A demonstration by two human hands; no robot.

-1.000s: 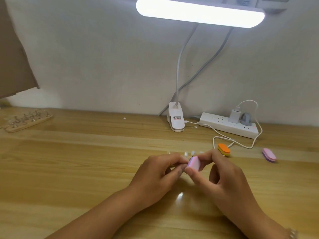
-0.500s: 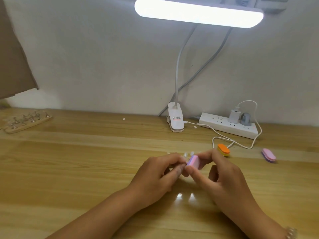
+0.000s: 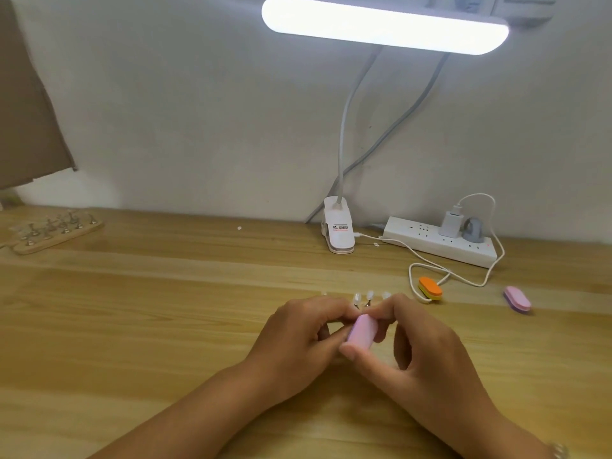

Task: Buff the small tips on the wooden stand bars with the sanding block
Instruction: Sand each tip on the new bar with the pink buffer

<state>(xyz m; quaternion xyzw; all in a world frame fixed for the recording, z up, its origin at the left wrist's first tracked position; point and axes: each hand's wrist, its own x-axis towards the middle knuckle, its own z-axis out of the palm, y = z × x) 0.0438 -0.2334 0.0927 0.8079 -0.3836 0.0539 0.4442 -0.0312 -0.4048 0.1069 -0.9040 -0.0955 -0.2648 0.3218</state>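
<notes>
- My right hand (image 3: 427, 352) pinches the pink sanding block (image 3: 361, 331), with the thumb under its near end, the forefinger over its far end and the other fingers loosely curled behind.
- My left hand (image 3: 294, 336) is curled in against the block's far end, thumb and forefinger drawn together. I cannot tell what they grip, because the block and my knuckles hide it.
- The small tips (image 3: 370, 294) show as a short row of pale caps just beyond both sets of fingertips. The bar that carries them is hidden beneath my hands.
- As I judge it, the main risk is the grip: the block is held by its ends alone. A hard stroke could twist it out of the pinch or skid it onto my left fingertips.
- Too much push could also bend or flick off a neighbouring tip, since the caps stand close together.
- I get no sight of the contact point itself, so over-buffing one side could go unnoticed.
- Further right, an orange block (image 3: 430, 288) lies touching a loop of white cable (image 3: 478, 285). A second pink block (image 3: 517, 299) lies well apart from it, and neither hinders me.
- Behind them the power strip (image 3: 430, 241) and lamp clip (image 3: 337, 231) sit by the wall, with the lamp head (image 3: 384, 24) glaring overhead.
- A wooden stand (image 3: 53, 235) with metal pegs sits far left on the table (image 3: 149, 309), a long stretch from my hands.
</notes>
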